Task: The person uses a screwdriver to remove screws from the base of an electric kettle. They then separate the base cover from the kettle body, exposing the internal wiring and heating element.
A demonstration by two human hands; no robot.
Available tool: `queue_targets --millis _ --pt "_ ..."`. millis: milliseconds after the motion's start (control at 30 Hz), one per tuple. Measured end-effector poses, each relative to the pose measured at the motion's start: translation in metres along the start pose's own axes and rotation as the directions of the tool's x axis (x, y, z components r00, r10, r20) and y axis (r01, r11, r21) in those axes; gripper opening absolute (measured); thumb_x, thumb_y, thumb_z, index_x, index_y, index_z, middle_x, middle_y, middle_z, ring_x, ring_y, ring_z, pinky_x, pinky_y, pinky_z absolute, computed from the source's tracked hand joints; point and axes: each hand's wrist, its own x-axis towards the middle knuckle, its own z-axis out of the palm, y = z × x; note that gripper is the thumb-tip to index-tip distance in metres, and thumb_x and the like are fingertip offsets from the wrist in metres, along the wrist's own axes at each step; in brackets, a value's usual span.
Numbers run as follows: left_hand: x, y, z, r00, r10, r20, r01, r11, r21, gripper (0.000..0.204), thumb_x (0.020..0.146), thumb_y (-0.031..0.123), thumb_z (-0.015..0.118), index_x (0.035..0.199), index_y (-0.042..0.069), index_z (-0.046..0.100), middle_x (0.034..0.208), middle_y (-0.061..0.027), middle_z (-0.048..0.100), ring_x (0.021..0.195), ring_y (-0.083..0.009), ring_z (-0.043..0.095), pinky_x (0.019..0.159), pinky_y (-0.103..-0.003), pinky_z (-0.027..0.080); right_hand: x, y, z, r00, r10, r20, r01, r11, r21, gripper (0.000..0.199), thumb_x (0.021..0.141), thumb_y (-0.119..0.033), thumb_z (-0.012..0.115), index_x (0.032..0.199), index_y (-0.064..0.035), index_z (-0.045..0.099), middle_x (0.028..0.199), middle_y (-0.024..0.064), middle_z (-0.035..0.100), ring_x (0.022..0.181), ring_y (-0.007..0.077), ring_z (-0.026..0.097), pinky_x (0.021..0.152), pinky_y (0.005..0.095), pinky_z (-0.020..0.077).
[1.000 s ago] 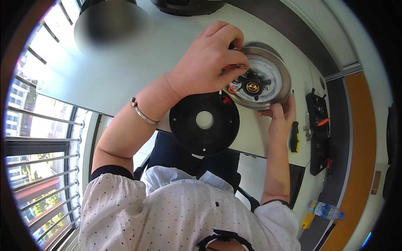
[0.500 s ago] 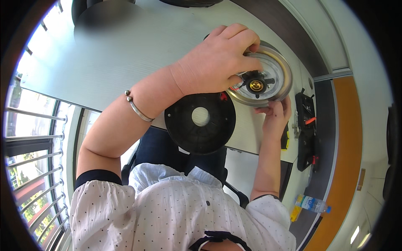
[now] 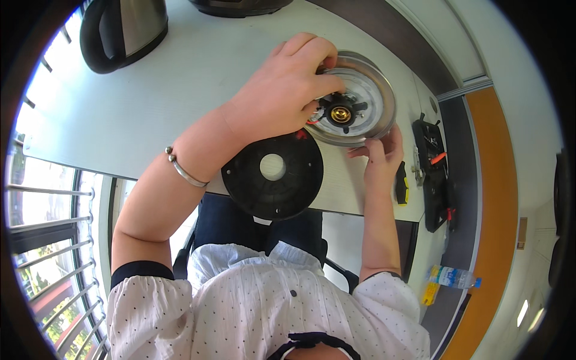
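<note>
An upturned electric kettle (image 3: 389, 107) lies on the table, its round steel underside exposed. At its middle sits a black coupler (image 3: 341, 116) with a gold-coloured centre, and a red wire (image 3: 312, 122) shows beside it. My left hand (image 3: 288, 81) reaches over from the left, bent fingers on the kettle's rim and inside it, close to the coupler; what lies under its thumb is hidden. From the near right, my right hand (image 3: 382, 151) grips the rim, thumb on the near edge. A black disc with a central hole (image 3: 249, 183) juts over the table's front edge, below my left wrist.
A steel and black kettle (image 3: 123, 36) stands at the far left of the table (image 3: 198, 72). Along the right side are a black and yellow tool (image 3: 401, 183) and an open black tool case (image 3: 432, 186). A plastic bottle (image 3: 453, 276) is at the lower right.
The whole view has shifted, so the table things sit further left in the picture. Both hands keep their places on the upturned kettle. The far-left kettle now shows plainly instead of blurred.
</note>
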Motion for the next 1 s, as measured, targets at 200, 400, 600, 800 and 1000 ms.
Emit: queue_targets --millis 200,400,600,800,1000 --pt "0.007 0.012 -0.012 0.993 -0.031 0.117 0.025 0.998 0.054 0.043 0.056 0.003 0.073 0.097 0.010 0.065 0.108 -0.0098 0.048 0.107 -0.0300 0.045 0.090 -0.040 0.037 -0.001 0.002 -0.003 0.999 0.003 0.033 -0.005 0.999 0.035 0.057 0.075 0.000 0.050 0.130 0.0044 0.039 0.100 0.0191 0.061 0.064 0.0236 0.066 0.048 0.0301 0.0565" --pt "0.011 0.027 -0.012 0.980 -0.055 0.189 0.032 0.992 0.124 0.053 0.051 0.015 0.081 0.101 0.013 0.065 0.112 -0.0087 0.047 0.111 -0.0301 0.041 0.095 -0.042 0.030 -0.003 0.000 -0.003 0.997 0.044 0.069 -0.053 0.990 0.128 0.061 0.076 0.008 0.048 0.135 0.0015 0.035 0.126 0.0236 0.049 0.073 0.0188 0.065 0.054 0.0278 0.0562" --pt "0.011 0.019 -0.003 0.989 -0.035 0.144 0.008 0.983 0.181 0.049 0.051 0.015 0.081 0.098 0.013 0.067 0.111 -0.0090 0.049 0.109 -0.0301 0.042 0.093 -0.041 0.033 -0.003 0.004 -0.004 0.994 -0.034 0.103 0.014 0.981 0.191 0.055 0.079 0.005 0.054 0.132 0.0023 0.039 0.130 0.0219 0.047 0.068 0.0156 0.064 0.054 0.0260 0.0543" --pt "0.012 0.021 0.008 0.995 0.012 0.095 -0.032 0.977 0.210 0.044 0.052 0.012 0.078 0.095 0.011 0.067 0.111 -0.0127 0.048 0.110 -0.0339 0.042 0.089 -0.041 0.040 -0.003 0.003 -0.004 0.998 -0.057 0.028 0.051 0.982 0.182 0.047 0.080 0.002 0.061 0.125 0.0037 0.047 0.096 0.0132 0.064 0.061 0.0119 0.063 0.053 0.0242 0.0522" --pt "0.008 0.016 0.016 0.999 0.013 0.034 -0.020 0.981 0.194 0.042 0.052 0.012 0.078 0.093 0.010 0.067 0.112 -0.0129 0.048 0.110 -0.0333 0.044 0.087 -0.040 0.042 -0.004 0.000 -0.005 0.996 -0.076 0.052 0.068 0.988 0.138 0.044 0.082 0.005 0.058 0.125 0.0030 0.048 0.105 0.0144 0.062 0.065 0.0110 0.062 0.057 0.0238 0.0526"
